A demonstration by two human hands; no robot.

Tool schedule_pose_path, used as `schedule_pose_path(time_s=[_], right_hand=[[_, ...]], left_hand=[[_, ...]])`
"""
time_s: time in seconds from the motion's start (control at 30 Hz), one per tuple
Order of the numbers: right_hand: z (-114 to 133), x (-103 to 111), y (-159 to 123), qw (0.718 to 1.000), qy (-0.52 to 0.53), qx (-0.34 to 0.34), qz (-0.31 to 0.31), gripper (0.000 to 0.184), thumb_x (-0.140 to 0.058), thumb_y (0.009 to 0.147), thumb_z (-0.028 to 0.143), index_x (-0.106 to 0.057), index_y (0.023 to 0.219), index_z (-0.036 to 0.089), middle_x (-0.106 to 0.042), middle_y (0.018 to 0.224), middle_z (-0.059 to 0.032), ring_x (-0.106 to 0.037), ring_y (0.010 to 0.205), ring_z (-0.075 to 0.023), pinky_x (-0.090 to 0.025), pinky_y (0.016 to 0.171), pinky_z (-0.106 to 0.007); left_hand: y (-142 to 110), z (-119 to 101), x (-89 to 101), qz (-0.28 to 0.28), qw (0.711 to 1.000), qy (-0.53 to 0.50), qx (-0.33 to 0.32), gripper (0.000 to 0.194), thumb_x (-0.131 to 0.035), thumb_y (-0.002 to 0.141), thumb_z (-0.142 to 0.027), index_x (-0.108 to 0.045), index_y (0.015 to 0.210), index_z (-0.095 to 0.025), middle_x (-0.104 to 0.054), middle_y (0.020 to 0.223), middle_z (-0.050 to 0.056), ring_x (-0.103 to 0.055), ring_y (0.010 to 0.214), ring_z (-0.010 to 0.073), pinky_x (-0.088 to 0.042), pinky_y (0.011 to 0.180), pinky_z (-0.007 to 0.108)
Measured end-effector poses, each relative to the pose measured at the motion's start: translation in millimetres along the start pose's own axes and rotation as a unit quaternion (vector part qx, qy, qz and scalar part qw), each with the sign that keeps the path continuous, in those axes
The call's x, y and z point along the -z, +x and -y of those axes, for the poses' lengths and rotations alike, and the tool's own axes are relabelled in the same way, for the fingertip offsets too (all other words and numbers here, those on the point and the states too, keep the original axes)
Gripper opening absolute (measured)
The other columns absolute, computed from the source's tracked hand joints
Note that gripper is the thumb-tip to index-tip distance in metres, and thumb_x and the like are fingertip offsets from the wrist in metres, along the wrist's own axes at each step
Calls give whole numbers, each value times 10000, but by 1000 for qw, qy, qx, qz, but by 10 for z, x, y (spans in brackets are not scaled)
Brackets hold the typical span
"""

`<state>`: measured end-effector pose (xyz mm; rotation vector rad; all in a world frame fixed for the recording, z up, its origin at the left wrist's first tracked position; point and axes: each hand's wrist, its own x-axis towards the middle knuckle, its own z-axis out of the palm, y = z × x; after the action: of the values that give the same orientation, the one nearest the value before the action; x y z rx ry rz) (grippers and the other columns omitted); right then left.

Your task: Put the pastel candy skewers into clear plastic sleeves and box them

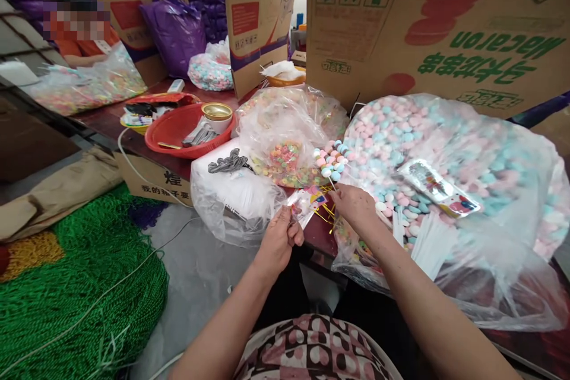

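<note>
My right hand [354, 205] pinches the stick of a candy skewer [331, 159], whose pink, blue, white and brown pieces point up and away from me. In my left hand [280, 234] is a small printed packet [307, 200], gripped at its near end. The skewer and packet are close together over the table edge. Gold twist ties [327, 217] lie just beneath, partly hidden. To the right, a big clear bag of pink and blue candies [383, 136] carries a silver printed packet [440, 187] and white sticks [431, 243].
A bag of ring-shaped candies [285, 157] and a white bag [236, 190] sit left of my hands. Beyond them is a red basket [173, 130]. Cardboard boxes [378, 59] stand behind. Green cord [89, 273] heaps on the floor. A person [84, 41] is at the far left.
</note>
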<state>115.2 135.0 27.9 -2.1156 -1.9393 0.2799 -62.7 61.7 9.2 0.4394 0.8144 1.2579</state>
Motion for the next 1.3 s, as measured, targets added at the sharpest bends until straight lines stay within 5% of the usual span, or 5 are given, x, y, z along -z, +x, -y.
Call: schedule_pose_path(time_s=[0.27,0.4,0.5,1.03,1.3], right_hand=[[-243,-7,-96,986,149,-37,-60,377,-409,947,372,-712,1026,163,-728,819,-76,-681,741,-196,-495,680,-296],[-465,166,-533,897,433,-42,-76,323,-611,840,489,-705,897,185,-639,667,-1,-584,568,-132,-487,567,-254],[-626,314,-902,859,504,-31,-77,281,-716,768,471,-721,857,205,-610,613,21,-558,542,-124,-494,563,-258],[-1251,641,-1394,963,259,-4,-67,428,-646,749,618,-770,846,220,-735,700,-57,-683,616,-215,-571,675,-354],[-1350,644,-1419,960,259,-33,-101,414,-671,740,610,-773,859,226,-758,808,-75,-708,752,-248,-558,804,-405]], left_hand=[[-56,-16,54,62,997,-31,28,503,-750,711,-596,-451,731,-192,-305,441,-108,-348,390,61,-294,435,191],[-55,-13,98,70,997,-13,22,480,-741,729,-583,-463,714,-192,-292,437,-107,-354,391,66,-332,454,203],[-31,-11,124,81,997,-4,18,469,-740,736,-572,-466,709,-192,-300,444,-103,-357,395,66,-341,454,203],[132,-28,189,119,982,144,21,413,-740,751,-540,-596,773,-154,-335,507,-96,-285,408,34,-325,405,180],[113,-192,191,152,948,278,23,450,-705,752,-591,-604,753,-153,-341,531,-83,-317,434,41,-353,412,182]])
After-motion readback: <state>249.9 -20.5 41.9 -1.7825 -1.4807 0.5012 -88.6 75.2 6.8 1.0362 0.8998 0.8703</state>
